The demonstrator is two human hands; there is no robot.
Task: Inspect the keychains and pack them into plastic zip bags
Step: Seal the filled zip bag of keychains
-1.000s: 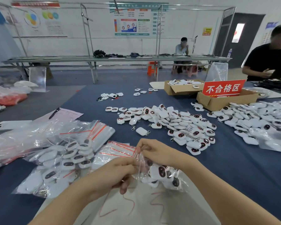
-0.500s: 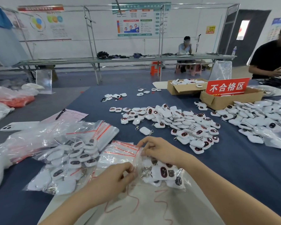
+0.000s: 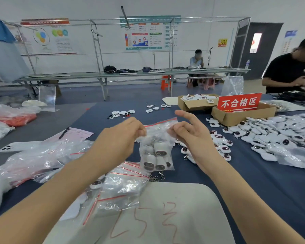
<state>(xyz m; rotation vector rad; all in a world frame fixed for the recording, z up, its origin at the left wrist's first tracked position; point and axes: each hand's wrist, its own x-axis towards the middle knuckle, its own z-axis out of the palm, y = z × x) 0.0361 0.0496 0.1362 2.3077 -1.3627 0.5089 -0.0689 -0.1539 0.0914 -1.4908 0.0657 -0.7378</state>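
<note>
Keychains (image 3: 155, 156), about 5 or 6 white ones with dark faces, sit at the bottom of a clear bag (image 3: 157, 138) held up above the table (image 3: 253, 187) in the middle of the view. The left hand (image 3: 120, 140) pinches the bag's top at its left end. The right hand (image 3: 190, 134) pinches the top at its right end, with its index finger sticking up free. The 2 hands are apart, with the red zip strip (image 3: 161, 122) stretched between them. The plastic is too blurred to tell whether the zip is pressed closed along its whole length.

This bag looks filled, so the step in hand is probably sealing it or checking the seal.

Some packing seems done. Crumpled plastic (image 3: 33, 161) lies at the left, and under the left forearm a packed bag (image 3: 97, 184) shows at least 1 keychain. How many are finished cannot be counted. A stack of empty bags (image 3: 128, 180) with red strips lies just below the lifted bag, ready for use.

Much looks left to do:
- A loose heap (image 3: 222, 147) lies just behind the right hand.
- A larger spread (image 3: 275, 132) covers the table's right side.
- Small groups (image 3: 123, 112) lie farther back.
- A box (image 3: 195, 104) at the far edge holds more.
- Beside it, a second box (image 3: 243, 116) carries a red sign (image 3: 239, 103) and probably takes rejects.

I judge the task well short of half done.
</note>
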